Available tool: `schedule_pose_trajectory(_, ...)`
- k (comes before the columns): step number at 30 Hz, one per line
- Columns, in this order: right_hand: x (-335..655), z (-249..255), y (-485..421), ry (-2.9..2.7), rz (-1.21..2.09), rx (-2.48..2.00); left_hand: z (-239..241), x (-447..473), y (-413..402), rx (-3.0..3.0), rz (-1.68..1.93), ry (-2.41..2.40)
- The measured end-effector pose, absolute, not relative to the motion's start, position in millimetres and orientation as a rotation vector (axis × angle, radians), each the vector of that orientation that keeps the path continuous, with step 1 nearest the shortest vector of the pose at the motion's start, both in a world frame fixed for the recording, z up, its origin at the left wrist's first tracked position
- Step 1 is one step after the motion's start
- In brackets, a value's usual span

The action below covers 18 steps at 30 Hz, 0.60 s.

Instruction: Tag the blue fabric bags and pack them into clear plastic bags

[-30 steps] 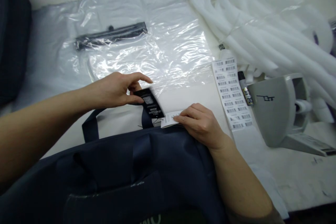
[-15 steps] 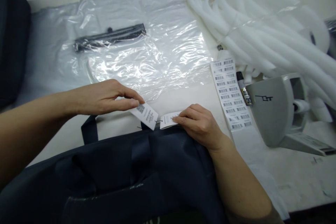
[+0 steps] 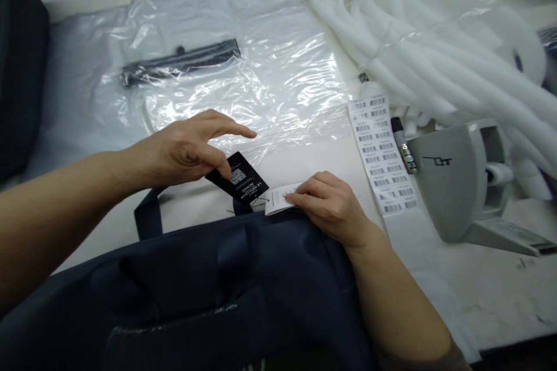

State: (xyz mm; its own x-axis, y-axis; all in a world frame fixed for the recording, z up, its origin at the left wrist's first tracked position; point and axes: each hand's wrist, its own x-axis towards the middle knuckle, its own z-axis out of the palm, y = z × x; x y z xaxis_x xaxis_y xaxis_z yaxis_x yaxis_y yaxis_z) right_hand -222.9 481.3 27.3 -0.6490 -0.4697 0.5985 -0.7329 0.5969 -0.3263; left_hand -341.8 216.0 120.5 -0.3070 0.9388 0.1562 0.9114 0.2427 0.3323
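**A:** Where is the black tag (image 3: 238, 177)?

**B:** It sits just above the top edge of the dark blue bag (image 3: 217, 284), near the middle of the view. It is at about 3 o'clock from the left hand (image 3: 183, 148), touching the thumb tip.

**A:** Which hand is nearer to it?

**B:** The left hand. Its thumb presses on the near corner of the black tag. The pointer finger sticks out flat toward 3 o'clock, above the tag, not touching it. The other fingers look curled under, but I can't tell for sure.

**A:** Which way does the tag's long side run?

**B:** From about 10 o'clock to 4 o'clock, tilted. Its low end points at the white tag (image 3: 282, 197).

**A:** And the right hand (image 3: 333, 206)?

**B:** It rests on the bag's top edge, at 3 o'clock from the black tag. Its fingers are closed tight, pinching the right end of the white tag. The two tags are just beside each other, and thin strings run from them to the bag.

**A:** How are the arms?

**B:** The left arm comes in from 8 o'clock, lying low over the bag. The right arm comes up from 5 o'clock, across the bag.

**A:** What else is close by?

**B:** A sheet of barcode stickers (image 3: 382, 153) lies on the worktop (image 3: 478, 290) at 2 o'clock from the right hand. Clear plastic bags (image 3: 270, 69) lie at 12 o'clock.
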Motion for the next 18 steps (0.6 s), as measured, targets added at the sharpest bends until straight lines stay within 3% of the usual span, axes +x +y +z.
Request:
schedule_pose_trajectory(5, -223, 27, 482, -2.365, 0.784, 0.96, 117, -350, 233, 1.661, 0.597, 2.403)
schedule_pose_trajectory(12, -223, 25, 483, -2.369, 0.794, 0.962, 137, -352, 233, 1.333, 0.275, 2.123)
schedule_pose_trajectory(18, -222, 26, 483, -2.374, 0.808, 0.954, 134, -350, 225, 1.362, 0.299, 2.36)
